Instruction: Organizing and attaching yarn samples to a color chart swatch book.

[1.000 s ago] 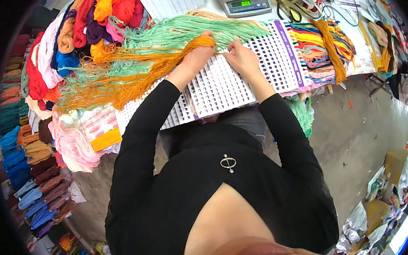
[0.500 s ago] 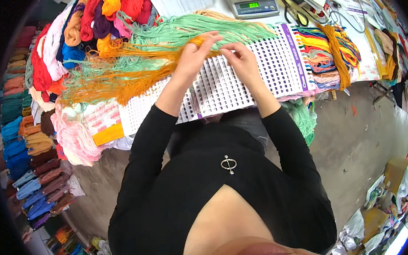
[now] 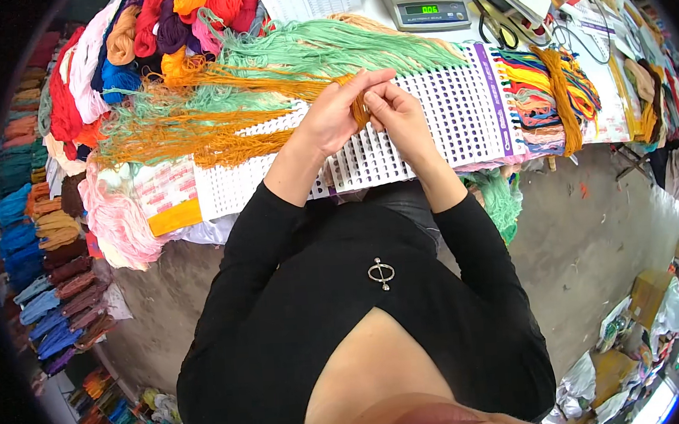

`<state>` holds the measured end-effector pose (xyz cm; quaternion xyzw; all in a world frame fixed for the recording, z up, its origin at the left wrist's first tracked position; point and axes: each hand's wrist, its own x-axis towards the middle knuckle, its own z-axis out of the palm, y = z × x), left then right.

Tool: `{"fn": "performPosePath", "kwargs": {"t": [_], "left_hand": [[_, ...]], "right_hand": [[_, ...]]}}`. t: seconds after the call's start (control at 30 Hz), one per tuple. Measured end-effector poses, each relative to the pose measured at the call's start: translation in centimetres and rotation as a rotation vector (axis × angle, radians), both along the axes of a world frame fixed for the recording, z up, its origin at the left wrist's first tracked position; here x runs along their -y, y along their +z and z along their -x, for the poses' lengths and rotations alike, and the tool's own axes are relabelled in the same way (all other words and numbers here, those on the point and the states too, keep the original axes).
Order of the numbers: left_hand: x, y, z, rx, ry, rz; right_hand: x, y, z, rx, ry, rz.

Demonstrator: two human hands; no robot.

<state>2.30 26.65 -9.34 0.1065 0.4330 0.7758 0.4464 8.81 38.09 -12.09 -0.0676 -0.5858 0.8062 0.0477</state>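
My left hand (image 3: 332,113) is closed around a bundle of orange-brown thread (image 3: 254,81), its index finger stretched to the right. Long strands trail from it toward the left, over the card and the green thread. My right hand (image 3: 397,114) pinches at the bundle's right end, its fingertips meeting the thread beside my left fingers. Both hands are over a white card (image 3: 447,120) punched with rows of holes and edged by a purple strip. Along the card's far edge, pale green threads (image 3: 329,49) are tied into the holes and fan away to the left.
Colourful yarn hanks (image 3: 169,28) are heaped at the back left. A scale (image 3: 428,11) stands at the back, with scissors (image 3: 498,27) to its right. Multicoloured thread bundles (image 3: 542,95) lie right of the card. Pink yarn (image 3: 118,218) hangs over the table's near left edge.
The orange-brown bundle now shows gathered between my hands, its strands spread into separate upper and lower groups. My left hand has turned and moved slightly lower; my right hand has drawn in beside it.
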Motion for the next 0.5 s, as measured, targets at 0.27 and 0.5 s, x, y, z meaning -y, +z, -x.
{"fn": "performPosePath", "kwargs": {"t": [0.27,0.5], "left_hand": [[0.8,0.1,0.4,0.124,-0.012,-0.159],[0.3,0.2,-0.6,0.057,0.051,-0.013]], "right_hand": [[0.1,0.9,-0.5,0.058,-0.038,0.172],[0.3,0.1,-0.5,0.033,-0.003,-0.020]]}}
